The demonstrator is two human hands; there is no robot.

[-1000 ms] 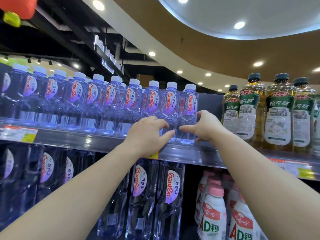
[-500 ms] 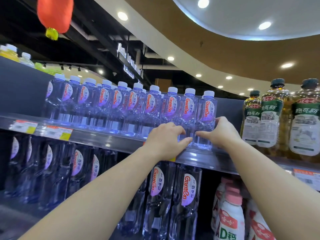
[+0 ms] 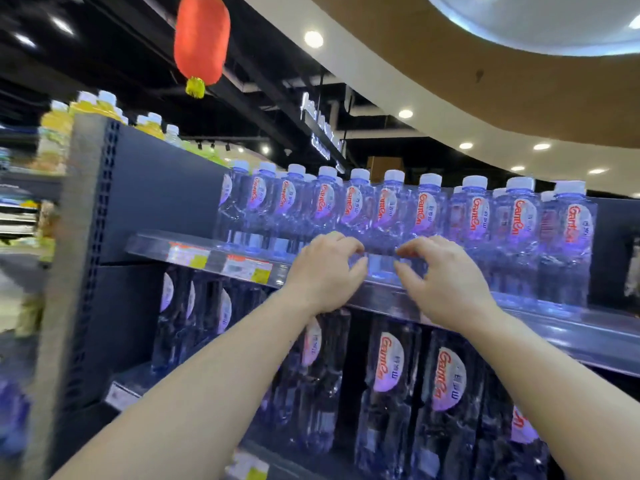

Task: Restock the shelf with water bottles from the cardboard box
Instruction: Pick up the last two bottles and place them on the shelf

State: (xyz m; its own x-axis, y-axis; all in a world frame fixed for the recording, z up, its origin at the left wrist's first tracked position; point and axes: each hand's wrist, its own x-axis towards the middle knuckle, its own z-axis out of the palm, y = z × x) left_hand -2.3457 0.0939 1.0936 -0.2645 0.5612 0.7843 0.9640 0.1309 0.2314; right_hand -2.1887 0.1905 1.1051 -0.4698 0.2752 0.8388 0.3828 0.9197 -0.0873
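Note:
A row of small clear water bottles [image 3: 478,213] with white caps and red-lettered labels stands on the upper shelf [image 3: 571,327]. My left hand [image 3: 325,275] and my right hand [image 3: 446,282] are raised side by side at the shelf's front edge. Their curled fingertips face each other in front of the lower part of one bottle [image 3: 389,216] in the middle of the row. Neither hand wraps around a bottle. The cardboard box is out of view.
Large water bottles [image 3: 446,375] fill the shelf below. Price tags [image 3: 246,268] sit on the shelf lip left of my hands. The grey shelf upright [image 3: 79,237] ends the unit at the left, with yellow drinks [image 3: 86,109] beyond. A red lantern [image 3: 202,39] hangs overhead.
Both hands have slid left along the row, from the rightmost bottles to the middle ones. The view has swung left, and the brown drinks at the right are gone from sight.

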